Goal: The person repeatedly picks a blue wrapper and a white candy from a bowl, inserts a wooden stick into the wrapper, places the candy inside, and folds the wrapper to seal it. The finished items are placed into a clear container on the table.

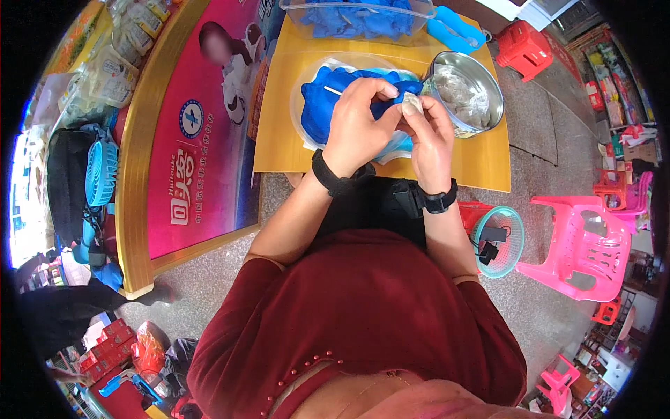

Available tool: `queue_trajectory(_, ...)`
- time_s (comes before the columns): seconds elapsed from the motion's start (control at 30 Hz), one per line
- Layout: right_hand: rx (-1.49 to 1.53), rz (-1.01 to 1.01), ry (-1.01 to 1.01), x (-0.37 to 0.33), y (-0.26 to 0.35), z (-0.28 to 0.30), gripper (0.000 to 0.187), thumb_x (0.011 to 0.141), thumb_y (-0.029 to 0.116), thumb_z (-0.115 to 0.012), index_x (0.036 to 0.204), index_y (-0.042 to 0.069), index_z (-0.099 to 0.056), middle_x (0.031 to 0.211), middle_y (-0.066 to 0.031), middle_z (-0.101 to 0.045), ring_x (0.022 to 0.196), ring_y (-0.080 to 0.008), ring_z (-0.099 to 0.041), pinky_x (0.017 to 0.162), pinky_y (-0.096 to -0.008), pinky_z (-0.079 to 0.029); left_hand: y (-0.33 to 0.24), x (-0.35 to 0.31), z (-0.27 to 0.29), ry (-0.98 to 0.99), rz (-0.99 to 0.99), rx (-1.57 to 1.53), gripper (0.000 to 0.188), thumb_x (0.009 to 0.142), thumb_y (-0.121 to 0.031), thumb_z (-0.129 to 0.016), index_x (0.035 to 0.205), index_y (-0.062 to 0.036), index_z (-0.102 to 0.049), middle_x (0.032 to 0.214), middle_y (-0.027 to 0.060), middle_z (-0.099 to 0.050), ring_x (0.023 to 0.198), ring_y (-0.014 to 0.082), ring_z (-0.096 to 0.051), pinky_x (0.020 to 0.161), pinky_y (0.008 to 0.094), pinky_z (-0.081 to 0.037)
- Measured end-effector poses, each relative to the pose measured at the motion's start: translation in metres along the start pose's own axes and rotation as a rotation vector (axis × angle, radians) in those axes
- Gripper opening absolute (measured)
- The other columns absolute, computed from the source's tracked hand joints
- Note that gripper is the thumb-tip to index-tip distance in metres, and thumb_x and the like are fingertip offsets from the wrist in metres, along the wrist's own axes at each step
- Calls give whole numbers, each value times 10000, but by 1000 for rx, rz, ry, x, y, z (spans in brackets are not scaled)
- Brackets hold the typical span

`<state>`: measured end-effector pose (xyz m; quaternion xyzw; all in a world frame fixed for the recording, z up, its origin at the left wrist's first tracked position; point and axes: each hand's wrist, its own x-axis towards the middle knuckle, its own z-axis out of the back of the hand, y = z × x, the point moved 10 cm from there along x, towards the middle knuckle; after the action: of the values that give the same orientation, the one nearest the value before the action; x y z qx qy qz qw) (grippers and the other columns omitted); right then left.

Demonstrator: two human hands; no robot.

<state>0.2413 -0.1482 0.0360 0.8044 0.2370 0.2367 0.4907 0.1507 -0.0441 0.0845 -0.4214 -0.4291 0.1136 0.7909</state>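
My left hand [359,126] and my right hand [429,136] meet above the table, fingers pinched close together. Between the left fingers is a bit of blue cloth-like material [408,88]. The right thumb and fingers pinch a small whitish piece [412,103], its kind not clear. Beneath the hands, a larger blue sheet [319,105] lies in a shallow translucent tub [297,115], with a thin white stick [333,90] resting on it. Close beside the right hand stands a round steel bowl [501,105] holding whitish translucent material [460,89].
The yellow table [279,150] bears a clear box [296,21] of blue pieces and a bright blue object [455,31] at its far side. A pink display counter [202,153] stands left. To the right are a green basket [518,244], a pink chair [579,244] and a red stool [523,50].
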Motion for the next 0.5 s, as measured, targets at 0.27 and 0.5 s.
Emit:
queue_trajectory(0.27,-217,63,26,1,7,4,136,942,127,-636,979,-1,-611,888,-30,-629,785,-85,-608,707,-255,-536,19,-4,-10,78,183,-226,138,835,14,-698,950,-18,-627,906,37,-648,815,114,-619,745,247,-513)
queue_trajectory(0.5,-71,-34,-66,1,4,6,104,924,107,-639,952,13,-604,852,-25,-633,763,-78,-603,660,-267,-547,36,-7,-19,85,241,-667,142,884,53,-637,970,-45,-582,919,-20,-585,855,67,-573,793,211,-480)
